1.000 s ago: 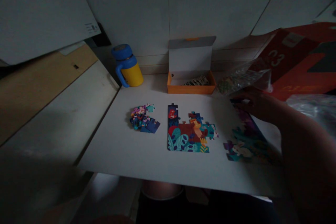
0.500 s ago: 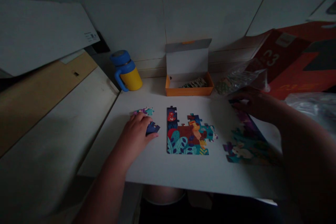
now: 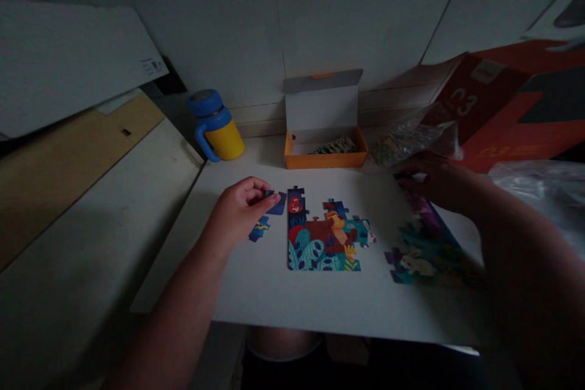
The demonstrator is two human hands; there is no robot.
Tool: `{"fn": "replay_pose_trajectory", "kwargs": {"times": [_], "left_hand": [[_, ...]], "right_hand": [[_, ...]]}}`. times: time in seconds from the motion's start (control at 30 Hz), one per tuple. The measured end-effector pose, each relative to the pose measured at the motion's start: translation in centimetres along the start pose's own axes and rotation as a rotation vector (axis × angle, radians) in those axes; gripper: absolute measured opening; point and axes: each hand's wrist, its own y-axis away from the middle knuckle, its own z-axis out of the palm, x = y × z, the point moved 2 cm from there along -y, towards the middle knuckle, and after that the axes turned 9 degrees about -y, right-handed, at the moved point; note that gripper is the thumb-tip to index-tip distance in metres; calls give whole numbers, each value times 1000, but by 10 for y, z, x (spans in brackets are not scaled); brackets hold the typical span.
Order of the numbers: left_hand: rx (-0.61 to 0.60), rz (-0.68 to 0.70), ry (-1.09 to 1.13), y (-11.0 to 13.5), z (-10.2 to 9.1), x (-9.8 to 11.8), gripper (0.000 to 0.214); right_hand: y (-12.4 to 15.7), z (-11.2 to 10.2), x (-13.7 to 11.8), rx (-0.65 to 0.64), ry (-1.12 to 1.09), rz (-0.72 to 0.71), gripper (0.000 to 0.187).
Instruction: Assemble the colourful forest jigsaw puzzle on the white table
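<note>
Just left of the central puzzle section's [image 3: 320, 247] far end, the blue piece [image 3: 278, 205] sits pinched between thumb and fingers of the left hand [image 3: 240, 210] — the nearer hand. The piece looks squarish, without a clear long axis; the section's left column runs near to far, tab pointing far. The right hand [image 3: 441, 180] bends over the right puzzle section's [image 3: 423, 265] far end — grip unclear.

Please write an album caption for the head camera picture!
Left hand pinches a blue jigsaw piece beside a partly built puzzle section; right hand at the far end of another section.
</note>
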Motion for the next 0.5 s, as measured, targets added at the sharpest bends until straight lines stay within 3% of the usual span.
{"fn": "replay_pose_trajectory", "kwargs": {"times": [0.17, 0.3, 0.5], "left_hand": [[-111, -77, 250, -21, 19, 14, 29], [-186, -142, 439, -29, 39, 17, 33], [-110, -147, 527, -39, 49, 3, 32]], "right_hand": [[-6, -6, -18, 27, 10, 42, 38], [-12, -7, -45, 35, -47, -18, 34], [-14, 0, -59, -62, -104, 75, 33]]}}
